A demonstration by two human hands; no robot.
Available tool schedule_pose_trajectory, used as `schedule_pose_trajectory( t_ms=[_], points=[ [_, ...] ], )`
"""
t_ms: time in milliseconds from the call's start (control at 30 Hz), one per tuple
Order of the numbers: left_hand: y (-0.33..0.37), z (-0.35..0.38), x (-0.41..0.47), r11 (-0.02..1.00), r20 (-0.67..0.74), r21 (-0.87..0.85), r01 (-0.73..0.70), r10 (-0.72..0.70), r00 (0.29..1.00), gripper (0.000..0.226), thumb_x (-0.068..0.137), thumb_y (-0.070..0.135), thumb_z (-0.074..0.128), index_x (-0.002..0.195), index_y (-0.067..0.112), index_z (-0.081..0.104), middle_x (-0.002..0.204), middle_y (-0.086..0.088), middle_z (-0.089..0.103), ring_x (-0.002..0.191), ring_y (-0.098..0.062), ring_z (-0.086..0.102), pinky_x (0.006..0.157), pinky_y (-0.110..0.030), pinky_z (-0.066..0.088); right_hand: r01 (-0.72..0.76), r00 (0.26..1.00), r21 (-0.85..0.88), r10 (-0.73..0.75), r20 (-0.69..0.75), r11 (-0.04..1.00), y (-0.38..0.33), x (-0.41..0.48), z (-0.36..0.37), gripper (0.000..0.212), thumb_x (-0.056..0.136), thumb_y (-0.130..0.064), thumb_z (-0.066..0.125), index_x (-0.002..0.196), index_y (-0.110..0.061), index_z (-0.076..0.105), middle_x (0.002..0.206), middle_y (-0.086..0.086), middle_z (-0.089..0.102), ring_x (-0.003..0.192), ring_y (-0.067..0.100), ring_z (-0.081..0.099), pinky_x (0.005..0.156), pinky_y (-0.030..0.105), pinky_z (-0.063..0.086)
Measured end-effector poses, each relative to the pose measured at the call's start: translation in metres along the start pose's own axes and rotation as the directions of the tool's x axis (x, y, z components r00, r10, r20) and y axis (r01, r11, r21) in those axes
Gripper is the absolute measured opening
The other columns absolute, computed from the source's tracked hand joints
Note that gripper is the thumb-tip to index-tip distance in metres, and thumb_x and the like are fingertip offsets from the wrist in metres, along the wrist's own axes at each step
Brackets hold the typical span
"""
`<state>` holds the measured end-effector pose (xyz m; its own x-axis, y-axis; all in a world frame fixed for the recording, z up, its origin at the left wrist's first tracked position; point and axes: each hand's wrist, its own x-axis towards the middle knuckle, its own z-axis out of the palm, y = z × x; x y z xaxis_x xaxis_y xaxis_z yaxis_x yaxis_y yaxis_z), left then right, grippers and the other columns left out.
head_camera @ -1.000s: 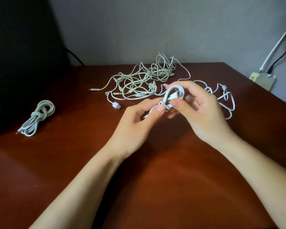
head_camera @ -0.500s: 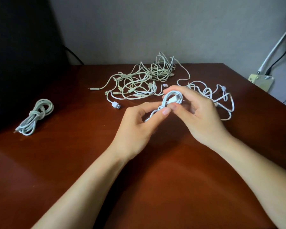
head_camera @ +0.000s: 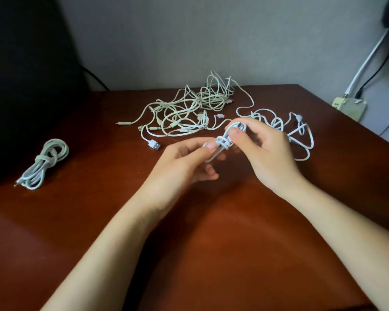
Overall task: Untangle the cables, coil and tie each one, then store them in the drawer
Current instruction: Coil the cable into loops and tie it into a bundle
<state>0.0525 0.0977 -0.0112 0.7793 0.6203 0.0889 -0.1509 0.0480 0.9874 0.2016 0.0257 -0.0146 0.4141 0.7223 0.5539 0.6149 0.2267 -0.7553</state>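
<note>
Cable coil (head_camera: 222,142) sits between my hands above the table (head_camera: 211,254), a small bundle of thin, smooth white cord with a wrap round its waist. My left hand (head_camera: 184,162) pinches its lower end; my right hand (head_camera: 267,153) pinches the upper loop between thumb and curled fingers. I judge this is the tying step: next, the free end must be tucked through and pulled snug. One tied bundle (head_camera: 43,163) lies far left; the tangle (head_camera: 189,111) of limp loops lies behind. I see no drawer.

White cable coil (head_camera: 222,142) between left hand (head_camera: 184,162) and right hand (head_camera: 267,151).
</note>
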Motion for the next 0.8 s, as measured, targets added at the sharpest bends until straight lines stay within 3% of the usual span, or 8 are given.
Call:
schedule_pose_trajectory(
  t_ms=[167, 300, 467, 600, 700, 800],
  points=[
    [-0.006, 0.0, 0.001, 0.916, -0.125, 0.38, -0.129, 0.189, 0.974, 0.005, 0.088, 0.022, 0.066, 0.09, 0.022, 0.071, 0.069, 0.006, 0.066, 0.059, -0.008, 0.061, 0.069, -0.03, 0.056, -0.034, 0.999, 0.004, 0.034, -0.038, 0.999, -0.001, -0.002, 0.003, 0.027, 0.079, -0.053, 0.056, 0.078, -0.028, 0.065, 0.075, 0.002, 0.066, 0.07, 0.029, 0.06, 0.071, 0.046, 0.051],
    [-0.009, 0.002, 0.001, 0.851, -0.144, 0.486, -0.2, 0.304, 0.942, 0.005, 0.087, 0.031, 0.067, 0.087, 0.027, 0.071, 0.076, 0.002, 0.071, 0.068, -0.017, 0.067, 0.072, -0.043, 0.057, -0.043, 0.999, 0.039, 0.044, -0.02, 0.998, 0.001, -0.004, 0.007, 0.024, 0.078, -0.052, 0.058, 0.08, -0.029, 0.067, 0.075, 0.011, 0.066, 0.072, 0.041, 0.058, 0.07, 0.054, 0.05],
    [-0.011, 0.004, -0.001, 0.85, -0.189, 0.49, -0.196, 0.322, 0.928, 0.014, 0.087, 0.025, 0.069, 0.097, 0.016, 0.073, 0.085, 0.009, 0.073, 0.08, -0.004, 0.067, 0.081, -0.032, 0.055, -0.029, 0.999, 0.128, 0.023, 0.048, 0.991, 0.0, -0.006, 0.005, 0.01, 0.081, -0.043, 0.06, 0.084, -0.041, 0.07, 0.088, 0.005, 0.068, 0.078, 0.035, 0.059, 0.075, 0.052, 0.048],
    [-0.01, 0.005, -0.002, 0.885, -0.177, 0.397, -0.244, 0.335, 0.926, 0.016, 0.087, 0.014, 0.068, 0.101, 0.009, 0.072, 0.093, 0.003, 0.074, 0.085, -0.007, 0.067, 0.081, -0.021, 0.053, -0.007, 0.996, 0.169, -0.007, 0.085, 0.986, -0.001, -0.007, 0.005, 0.01, 0.082, -0.038, 0.06, 0.088, -0.038, 0.068, 0.09, 0.002, 0.068, 0.083, 0.026, 0.061, 0.077, 0.044, 0.049],
    [-0.009, 0.004, -0.003, 0.917, -0.148, 0.298, -0.264, 0.318, 0.936, 0.015, 0.086, 0.008, 0.066, 0.1, 0.007, 0.071, 0.093, 0.001, 0.074, 0.082, -0.002, 0.064, 0.077, -0.015, 0.05, 0.017, 0.995, 0.192, -0.036, 0.096, 0.981, -0.001, -0.007, 0.004, 0.015, 0.082, -0.034, 0.061, 0.097, -0.035, 0.066, 0.093, -0.007, 0.069, 0.092, 0.008, 0.062, 0.083, 0.031, 0.051],
    [-0.008, 0.003, -0.002, 0.937, -0.133, 0.225, -0.268, 0.302, 0.944, 0.016, 0.087, 0.005, 0.065, 0.101, 0.01, 0.071, 0.093, 0.005, 0.074, 0.084, 0.0, 0.064, 0.078, -0.015, 0.048, 0.062, 0.992, 0.139, -0.076, 0.097, 0.988, -0.001, -0.005, 0.001, 0.022, 0.083, -0.035, 0.061, 0.104, -0.041, 0.063, 0.102, -0.01, 0.069, 0.1, 0.008, 0.063, 0.091, 0.033, 0.051]
  ],
)
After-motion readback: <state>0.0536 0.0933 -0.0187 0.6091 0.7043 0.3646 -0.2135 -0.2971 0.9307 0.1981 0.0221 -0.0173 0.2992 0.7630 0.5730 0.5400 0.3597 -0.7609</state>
